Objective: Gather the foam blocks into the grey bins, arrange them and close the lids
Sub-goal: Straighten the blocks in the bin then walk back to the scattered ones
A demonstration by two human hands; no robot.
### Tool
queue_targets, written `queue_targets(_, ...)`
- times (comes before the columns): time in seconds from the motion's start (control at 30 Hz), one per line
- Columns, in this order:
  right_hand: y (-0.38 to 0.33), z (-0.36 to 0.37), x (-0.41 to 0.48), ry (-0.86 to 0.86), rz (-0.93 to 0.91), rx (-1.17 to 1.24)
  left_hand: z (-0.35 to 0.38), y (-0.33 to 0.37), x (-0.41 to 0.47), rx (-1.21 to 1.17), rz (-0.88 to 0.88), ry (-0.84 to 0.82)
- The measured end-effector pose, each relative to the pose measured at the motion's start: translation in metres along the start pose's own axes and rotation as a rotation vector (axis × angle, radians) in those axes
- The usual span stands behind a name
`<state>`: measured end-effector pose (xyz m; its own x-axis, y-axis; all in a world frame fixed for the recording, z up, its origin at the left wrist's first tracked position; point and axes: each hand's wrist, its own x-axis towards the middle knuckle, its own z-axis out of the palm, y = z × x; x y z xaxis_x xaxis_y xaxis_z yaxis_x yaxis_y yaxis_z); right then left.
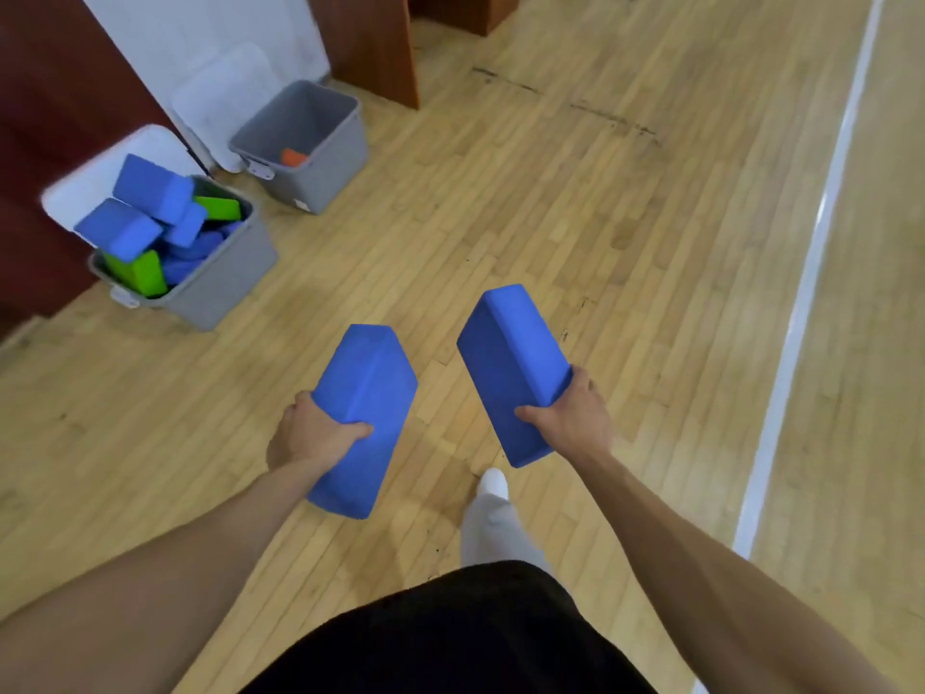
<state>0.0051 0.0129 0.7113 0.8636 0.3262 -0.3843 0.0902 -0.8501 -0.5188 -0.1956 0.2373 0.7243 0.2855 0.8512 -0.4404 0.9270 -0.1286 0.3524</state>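
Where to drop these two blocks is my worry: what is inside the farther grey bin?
Inside the farther grey bin, one orange block shows, low behind the near wall. That wall covers the rest of the bottom, so anything else is unseen.

Light wood-strip floor [550,217] with 1 white painted line [801,303] at right, dark scuff marks [610,120] far centre, brown wooden panel [370,42] standing at top.

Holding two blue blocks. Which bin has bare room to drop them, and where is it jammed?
Far grey bin: nearly bare inside, only an orange block on its bottom. Near grey bin: crowded, piled blocks stick up past its rim. Wooden floor in front of both bins is bare too.
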Motion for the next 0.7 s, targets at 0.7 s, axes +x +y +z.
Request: queue_targets(0.7,-0.276,-0.023,0.419,-0.190,-0.052,-0.210,-0.049,0.217,0.365,-0.188,-0.209,-0.019)
